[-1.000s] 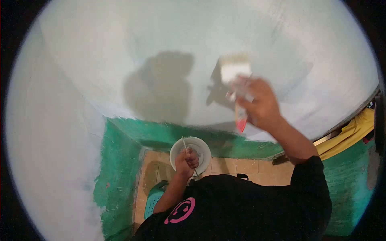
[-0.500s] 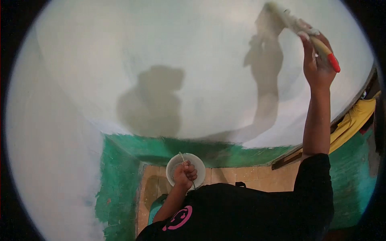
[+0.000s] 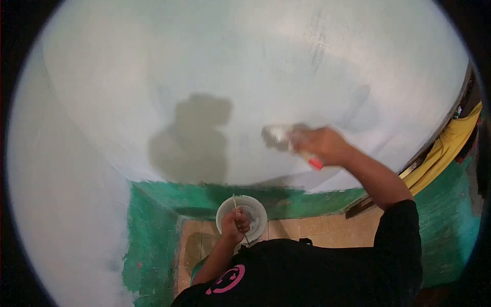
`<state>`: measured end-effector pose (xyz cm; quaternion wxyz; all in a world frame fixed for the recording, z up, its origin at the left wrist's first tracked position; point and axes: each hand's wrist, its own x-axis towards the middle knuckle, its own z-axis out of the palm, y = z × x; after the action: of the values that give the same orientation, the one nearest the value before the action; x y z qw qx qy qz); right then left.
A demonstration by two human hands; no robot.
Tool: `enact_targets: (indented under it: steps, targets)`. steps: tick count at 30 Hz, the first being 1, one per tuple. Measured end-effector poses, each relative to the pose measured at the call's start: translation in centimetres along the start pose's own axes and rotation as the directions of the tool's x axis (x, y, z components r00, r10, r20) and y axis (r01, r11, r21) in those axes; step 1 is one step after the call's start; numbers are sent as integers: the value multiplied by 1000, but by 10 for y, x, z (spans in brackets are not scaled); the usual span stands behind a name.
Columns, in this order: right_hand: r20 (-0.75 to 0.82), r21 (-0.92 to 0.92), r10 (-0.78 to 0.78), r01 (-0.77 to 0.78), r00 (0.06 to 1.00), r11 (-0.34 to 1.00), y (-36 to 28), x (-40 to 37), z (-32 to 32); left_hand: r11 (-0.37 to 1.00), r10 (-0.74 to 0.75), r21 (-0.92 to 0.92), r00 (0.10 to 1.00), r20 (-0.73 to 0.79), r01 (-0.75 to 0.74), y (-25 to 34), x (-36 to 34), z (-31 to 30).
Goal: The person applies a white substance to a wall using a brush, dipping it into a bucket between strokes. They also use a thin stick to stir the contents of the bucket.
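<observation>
My right hand (image 3: pixel 322 146) is wrapped round a paintbrush (image 3: pixel 315 163) with a red-tipped handle, low in front of the pale wall (image 3: pixel 255 66). The white-smeared brush end points left and is blurred by motion; it looks to be on the wall or very close to it. Down at the lower middle, my left hand (image 3: pixel 236 225) is closed round the thin handle (image 3: pixel 235 201) of a white bucket (image 3: pixel 263 214). Whitish paint shows inside the bucket, partly hidden behind my left hand.
Below the pale paint runs a green band (image 3: pixel 163 197) of wall with a ragged upper edge. Yellow cloth (image 3: pixel 442 151) hangs at the right, near a dark wooden piece (image 3: pixel 357 206). Tan tiles (image 3: pixel 350 228) cover the floor. A shadow (image 3: pixel 192 138) falls on the wall.
My right hand has come down and left with the paintbrush, from the upper right of the wall to lower middle. My left hand and the bucket have barely shifted.
</observation>
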<state>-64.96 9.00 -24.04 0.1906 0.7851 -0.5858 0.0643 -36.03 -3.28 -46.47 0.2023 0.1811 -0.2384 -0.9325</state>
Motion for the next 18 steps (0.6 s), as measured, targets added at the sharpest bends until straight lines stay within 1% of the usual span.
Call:
enact_targets:
  steps: [1, 2, 3, 4, 5, 6, 7, 9, 11, 13, 14, 15, 16, 18]
  targets:
    - [-164, 82, 34, -20, 986, 996, 2, 11, -33, 999, -33, 11, 999, 24, 32, 3, 2, -3]
    - [-309, 33, 32, -23, 951, 999, 20, 22, -43, 999, -32, 4, 999, 19, 32, 7, 3, -3]
    - [-444, 21, 89, -89, 892, 996, 30, 27, -67, 997, -57, 59, 998, -3, 57, 11, 0, 0]
    - [-577, -55, 103, -164, 810, 985, 36, 30, -90, 990, -84, 114, 996, -27, 87, 14, 0, 0]
    - [-709, -225, 18, -250, 705, 942, 37, 29, -109, 989, -91, 112, 995, -35, 95, 16, 0, 0]
    - [-881, -168, -44, -225, 471, 960, 48, 33, -114, 987, -91, 128, 993, -70, 99, 17, 3, 1]
    - [-934, -259, -194, -197, 300, 946, 62, 41, -118, 984, -87, 144, 991, -106, 102, 17, 3, 0]
    - [-952, -170, -66, -334, 300, 927, 55, 38, -104, 988, -69, 130, 992, -103, 82, 12, 3, -5]
    - [-875, -306, -89, -401, 475, 864, 53, 31, -63, 991, -45, 119, 994, -100, 57, 10, 3, -7]
    - [-756, -320, -54, -297, 652, 900, 33, 32, -23, 989, -31, 143, 992, -120, 48, 8, 3, -3]
    - [-694, -250, -35, -195, 719, 948, 17, 30, -10, 989, -31, 141, 991, -130, 49, 9, 3, 0]
    - [-626, -163, -27, -97, 780, 982, 6, 27, 0, 991, -37, 122, 988, -150, 56, 10, 2, 6]
    - [-626, -150, -22, -92, 780, 984, 3, 24, 9, 993, -43, 103, 985, -170, 61, 12, 1, 10]
    - [-425, -19, -69, 67, 903, 998, 4, 18, 21, 990, -41, 124, 979, -201, 67, 14, 0, 13]
